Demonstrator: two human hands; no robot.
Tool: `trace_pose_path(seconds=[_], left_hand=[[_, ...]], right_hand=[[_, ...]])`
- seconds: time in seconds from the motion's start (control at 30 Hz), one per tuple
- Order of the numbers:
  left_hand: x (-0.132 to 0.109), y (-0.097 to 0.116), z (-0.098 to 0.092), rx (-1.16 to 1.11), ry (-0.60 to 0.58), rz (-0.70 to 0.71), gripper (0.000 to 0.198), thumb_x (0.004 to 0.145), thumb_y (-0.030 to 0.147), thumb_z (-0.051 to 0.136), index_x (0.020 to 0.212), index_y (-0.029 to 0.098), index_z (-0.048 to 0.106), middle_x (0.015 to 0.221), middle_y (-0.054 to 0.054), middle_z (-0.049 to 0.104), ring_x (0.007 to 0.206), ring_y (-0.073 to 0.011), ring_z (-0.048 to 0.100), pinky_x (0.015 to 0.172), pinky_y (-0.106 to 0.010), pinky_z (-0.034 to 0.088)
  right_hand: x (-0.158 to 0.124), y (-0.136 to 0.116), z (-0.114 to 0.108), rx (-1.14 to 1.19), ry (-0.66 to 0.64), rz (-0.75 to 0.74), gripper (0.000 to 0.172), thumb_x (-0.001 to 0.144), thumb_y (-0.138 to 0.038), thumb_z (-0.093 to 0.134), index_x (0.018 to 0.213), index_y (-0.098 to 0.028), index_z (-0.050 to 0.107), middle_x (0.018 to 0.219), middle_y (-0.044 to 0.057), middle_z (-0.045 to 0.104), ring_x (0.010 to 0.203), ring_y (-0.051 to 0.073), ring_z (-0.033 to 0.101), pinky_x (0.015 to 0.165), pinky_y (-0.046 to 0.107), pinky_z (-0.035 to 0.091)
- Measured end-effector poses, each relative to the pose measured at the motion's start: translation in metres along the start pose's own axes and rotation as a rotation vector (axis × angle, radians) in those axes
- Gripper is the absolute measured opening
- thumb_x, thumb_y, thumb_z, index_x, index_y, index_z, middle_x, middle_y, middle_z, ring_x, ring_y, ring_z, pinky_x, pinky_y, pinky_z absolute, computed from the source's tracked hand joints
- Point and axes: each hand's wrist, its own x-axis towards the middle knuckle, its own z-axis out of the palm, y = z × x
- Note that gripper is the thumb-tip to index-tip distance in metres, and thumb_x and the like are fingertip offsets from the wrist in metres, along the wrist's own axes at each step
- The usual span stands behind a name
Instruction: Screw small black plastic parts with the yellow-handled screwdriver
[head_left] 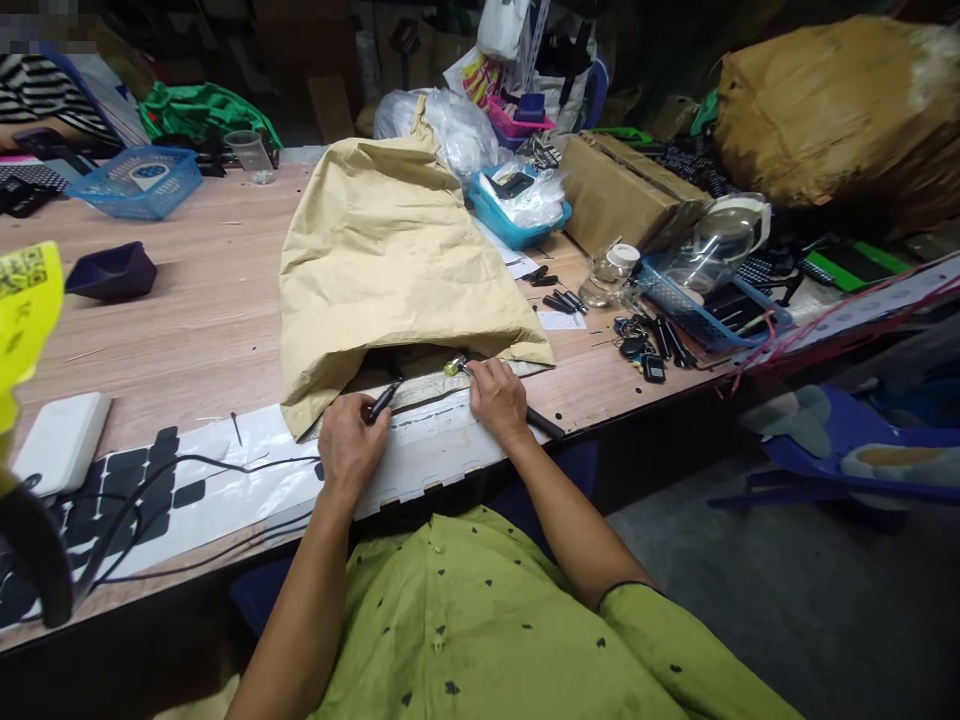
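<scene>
My left hand (351, 440) is closed around a short black pen-like tool (385, 398), whose tip points away from me and to the right. In my right hand (498, 398) is a small hammer (454, 366) with a yellowish head. Its dark handle sticks out below the fist. Both hands are at the near edge of a large beige cloth bag (397, 260), spread on the table with its dark mouth open toward me. A pale, worn board (427, 440) lies under my hands along the table edge. The bag's inside is mostly hidden.
Black stickers (142, 475), a white box (64, 440) and black cables (217, 462) lie at left. A purple tray (112, 272) sits behind them. Right of the bag are a glass jar (609, 275), a blue basket (679, 300), keys (637, 345) and a cardboard box (619, 190).
</scene>
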Motion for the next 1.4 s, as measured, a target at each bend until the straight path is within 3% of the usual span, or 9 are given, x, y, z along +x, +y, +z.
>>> trace_pose_path(seconds=[0.17, 0.3, 0.43, 0.63, 0.77, 0.93, 1.4], left_hand=[[-0.003, 0.01, 0.02, -0.15, -0.163, 0.215, 0.011, 0.081, 0.022, 0.073, 0.091, 0.024, 0.071, 0.089, -0.002, 0.069, 0.092, -0.0243, 0.061, 0.083, -0.035, 0.048], [0.006, 0.013, 0.033, -0.166, -0.202, 0.206, 0.011, 0.081, 0.024, 0.076, 0.092, 0.026, 0.073, 0.089, -0.002, 0.069, 0.092, -0.0243, 0.06, 0.084, -0.036, 0.046], [0.005, 0.013, 0.035, -0.177, -0.196, 0.193, 0.012, 0.082, 0.024, 0.076, 0.093, 0.027, 0.074, 0.091, -0.002, 0.07, 0.095, -0.0246, 0.061, 0.087, -0.037, 0.045], [0.002, 0.018, 0.035, -0.199, -0.199, 0.183, 0.012, 0.081, 0.026, 0.074, 0.094, 0.027, 0.076, 0.091, -0.002, 0.069, 0.095, -0.0251, 0.061, 0.087, -0.038, 0.047], [0.002, 0.021, 0.034, -0.207, -0.215, 0.158, 0.013, 0.081, 0.026, 0.074, 0.093, 0.028, 0.076, 0.092, -0.002, 0.069, 0.096, -0.0252, 0.062, 0.089, -0.038, 0.047], [0.0, 0.025, 0.033, -0.182, -0.221, 0.137, 0.013, 0.081, 0.025, 0.074, 0.094, 0.027, 0.076, 0.095, -0.003, 0.07, 0.099, -0.0261, 0.062, 0.09, -0.04, 0.047], [-0.001, 0.03, 0.032, -0.175, -0.234, 0.113, 0.012, 0.082, 0.024, 0.075, 0.093, 0.026, 0.076, 0.096, -0.004, 0.069, 0.101, -0.0266, 0.062, 0.092, -0.039, 0.047]], right_hand=[[-0.001, 0.001, 0.0, 0.01, 0.001, 0.011, 0.03, 0.098, -0.016, 0.046, 0.116, -0.02, 0.069, 0.095, 0.01, 0.061, 0.092, 0.025, 0.051, 0.079, 0.034, 0.04], [-0.001, 0.002, -0.001, 0.014, -0.014, 0.001, 0.031, 0.098, -0.017, 0.046, 0.118, -0.021, 0.07, 0.095, 0.01, 0.063, 0.091, 0.025, 0.053, 0.078, 0.034, 0.042], [0.0, 0.007, -0.004, 0.071, -0.011, 0.013, 0.031, 0.097, -0.017, 0.049, 0.116, -0.022, 0.073, 0.095, 0.01, 0.066, 0.089, 0.025, 0.057, 0.079, 0.034, 0.046], [-0.013, 0.008, -0.028, 0.425, 0.055, -0.013, 0.033, 0.098, -0.02, 0.047, 0.119, -0.024, 0.072, 0.103, 0.008, 0.073, 0.096, 0.022, 0.067, 0.086, 0.032, 0.054], [-0.027, -0.003, -0.046, 0.61, -0.024, -0.041, 0.031, 0.099, -0.025, 0.048, 0.118, -0.024, 0.073, 0.103, 0.007, 0.075, 0.094, 0.02, 0.07, 0.086, 0.031, 0.057], [-0.035, -0.013, -0.052, 0.559, -0.072, -0.042, 0.033, 0.1, -0.024, 0.045, 0.12, -0.023, 0.072, 0.107, 0.008, 0.075, 0.101, 0.02, 0.071, 0.09, 0.032, 0.058], [-0.032, -0.03, -0.052, 0.502, -0.115, -0.153, 0.034, 0.099, -0.02, 0.046, 0.12, -0.02, 0.072, 0.102, 0.008, 0.075, 0.094, 0.019, 0.071, 0.083, 0.027, 0.057]])
